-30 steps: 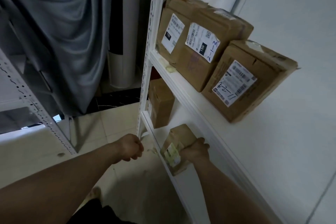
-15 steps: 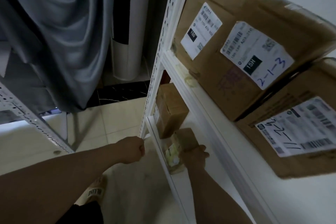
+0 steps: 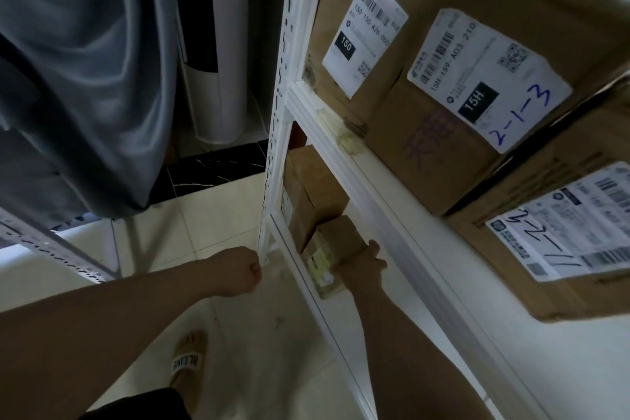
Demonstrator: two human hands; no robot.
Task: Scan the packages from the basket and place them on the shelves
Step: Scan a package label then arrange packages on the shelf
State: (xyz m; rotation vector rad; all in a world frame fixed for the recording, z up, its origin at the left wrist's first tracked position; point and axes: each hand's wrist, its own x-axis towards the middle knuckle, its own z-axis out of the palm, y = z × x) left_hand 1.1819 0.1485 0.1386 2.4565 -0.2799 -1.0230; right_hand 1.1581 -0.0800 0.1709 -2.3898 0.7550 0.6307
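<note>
Our right hand reaches under the upper shelf and grips the small package. It takes hold from the package's near, inner side, with the fingers curled over the brown top face and the wrist coming in from below right. The package is ahead and to the left of the palm, on the side nearer the aisle. It is at the front edge of the lower shelf, close to the shelf's far left corner. We cannot tell whether its whole underside rests on the board.

The package's long axis runs roughly along that front edge. Its far end is just beside, perhaps touching, a larger brown box that stands in the corner against the upright post. Its near end points back toward us. The face with the pale label is turned outward over the front edge toward the tiled floor, and the plain cardboard face is turned up under the fingers.

Our left hand is outside the rack, its fingers curled tight into a fist, just beside the post where the lower shelf joins it. It is apart from the package.

Along the front edge of the upper shelf stand three labelled cartons. The one marked 150 is at the far left corner, the one marked 2-1-3 is next to it, and a third carton is nearest us. A grey curtain hangs at the left.
</note>
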